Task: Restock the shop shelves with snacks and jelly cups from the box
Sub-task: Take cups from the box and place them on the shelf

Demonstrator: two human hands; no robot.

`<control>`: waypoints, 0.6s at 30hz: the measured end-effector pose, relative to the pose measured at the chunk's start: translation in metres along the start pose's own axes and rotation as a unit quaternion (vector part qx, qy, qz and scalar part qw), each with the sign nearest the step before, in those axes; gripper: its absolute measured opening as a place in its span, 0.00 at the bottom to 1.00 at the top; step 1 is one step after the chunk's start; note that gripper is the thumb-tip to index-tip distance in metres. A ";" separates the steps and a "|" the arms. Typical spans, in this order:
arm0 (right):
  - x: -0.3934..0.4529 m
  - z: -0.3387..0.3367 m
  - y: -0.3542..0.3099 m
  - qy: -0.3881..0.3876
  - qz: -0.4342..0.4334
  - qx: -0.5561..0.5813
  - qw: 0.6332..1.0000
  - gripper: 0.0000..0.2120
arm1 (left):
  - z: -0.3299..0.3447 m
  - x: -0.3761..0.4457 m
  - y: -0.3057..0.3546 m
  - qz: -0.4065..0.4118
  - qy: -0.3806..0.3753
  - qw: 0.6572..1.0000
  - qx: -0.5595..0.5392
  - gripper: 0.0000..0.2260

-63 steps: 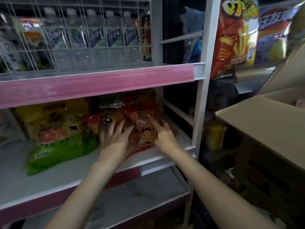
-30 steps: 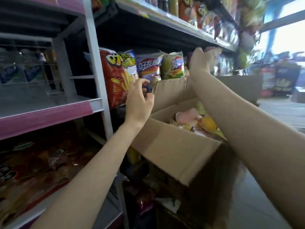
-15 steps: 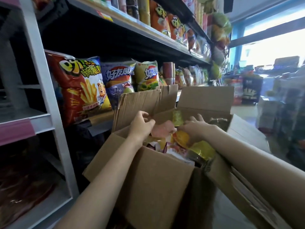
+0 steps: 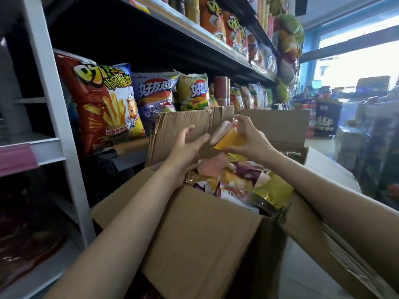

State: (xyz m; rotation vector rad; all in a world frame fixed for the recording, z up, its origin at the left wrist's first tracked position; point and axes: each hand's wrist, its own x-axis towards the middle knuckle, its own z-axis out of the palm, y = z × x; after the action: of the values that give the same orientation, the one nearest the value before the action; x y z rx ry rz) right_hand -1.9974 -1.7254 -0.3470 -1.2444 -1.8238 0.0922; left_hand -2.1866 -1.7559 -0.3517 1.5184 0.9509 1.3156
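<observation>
So a jelly cup (image 4: 230, 138), orange with a pinkish lid end, is being held just above the open cardboard box (image 4: 200, 240), tipped on its side. It's gripped by the right hand (image 4: 250, 143), fingers curled round it from the far side. The left hand (image 4: 185, 147) is kept slack right beside the cup, fingers loosely extended with the tips touching or nearly touching the lid end; nothing is being held by it, and whether real contact is made can't be told.

More stock is piled inside the box: a pink cup (image 4: 212, 166) directly below the lifted one, and crinkly snack packets (image 4: 259, 190) towards the box's right wall. Behind the box, a shelf (image 4: 129, 147) is lined with big chip bags, the red fries bag (image 4: 103, 104) sitting to the box's back left.

The step in hand looks like a pick-out from the box, ready to be carried to a shelf. To be done well, the cup should probably be supported with both hands or handed fully to one before it's moved clear of the box, since foil-lidded cups are likely soft and can get squashed if squeezed hard. The raised back flap (image 4: 183, 124) of the box should be cleared on the way out, and the cup is best turned upright before it's set down.
</observation>
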 end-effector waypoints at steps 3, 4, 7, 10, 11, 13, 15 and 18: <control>-0.002 0.006 -0.020 -0.028 -0.079 0.012 0.996 0.43 | -0.008 0.017 0.003 -0.013 -0.057 0.998 -0.032 0.33; -0.004 0.007 -0.021 -0.029 -0.091 0.013 0.995 0.43 | -0.007 0.024 0.003 -0.003 -0.074 0.997 -0.022 0.33; -0.011 0.008 -0.015 -0.016 -0.085 0.011 0.996 0.40 | -0.002 0.043 -0.003 0.024 -0.107 0.993 0.033 0.31; -0.024 0.013 -0.009 -0.055 -0.024 -0.007 0.998 0.41 | 0.002 0.047 -0.002 -0.045 -0.188 0.971 0.138 0.34; -0.029 0.014 -0.009 -0.083 -0.002 -0.007 0.997 0.41 | 0.004 0.048 0.000 -0.074 -0.210 0.962 0.157 0.33; -0.029 0.009 -0.007 -0.165 0.040 -0.008 0.986 0.43 | 0.007 0.050 0.010 -0.097 -0.216 0.947 0.215 0.31; -0.011 -0.005 -0.003 -0.260 0.069 -0.039 0.962 0.45 | 0.007 0.055 0.023 -0.101 -0.182 0.940 0.270 0.32; 0.028 -0.021 0.018 -0.313 0.145 -0.133 0.929 0.43 | 0.004 0.058 0.046 -0.128 -0.142 0.937 0.292 0.39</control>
State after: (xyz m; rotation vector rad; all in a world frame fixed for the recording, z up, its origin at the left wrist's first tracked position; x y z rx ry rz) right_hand -1.9721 -1.7028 -0.3258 -1.8249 -2.2218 0.4678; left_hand -2.1745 -1.7164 -0.2898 1.8818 1.3644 0.6229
